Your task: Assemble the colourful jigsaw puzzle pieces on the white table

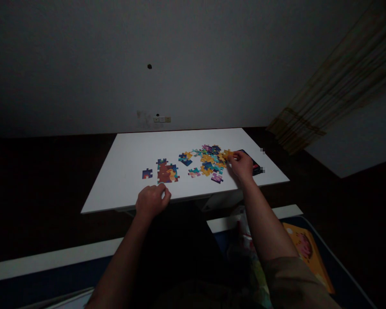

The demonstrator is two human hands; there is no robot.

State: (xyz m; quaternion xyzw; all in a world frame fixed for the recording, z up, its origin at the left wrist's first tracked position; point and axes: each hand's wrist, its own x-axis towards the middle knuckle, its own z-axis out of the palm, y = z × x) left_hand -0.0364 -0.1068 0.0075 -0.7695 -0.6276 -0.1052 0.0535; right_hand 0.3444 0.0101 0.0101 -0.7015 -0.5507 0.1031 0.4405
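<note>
My right hand [242, 165] pinches a yellow puzzle piece [227, 153] at the right side of a loose heap of puzzle pieces [209, 159], which are yellow, teal, blue and purple. My left hand [152, 199] rests curled at the table's front edge, with nothing seen in it. Just beyond it lies a joined patch of puzzle [167, 172], mostly reddish brown with a yellow figure. A single dark blue piece [147, 173] sits to the left of that patch. Nearer the front, a purple piece [216, 177] lies apart from the heap.
A dark flat box [256, 165] lies behind my right hand on the white table [116, 180]. Below, an orange book [309, 253] and a plastic bag [244, 229] rest on a blue surface. A wall with sockets [161, 119] stands behind; a curtain [324, 90] hangs right.
</note>
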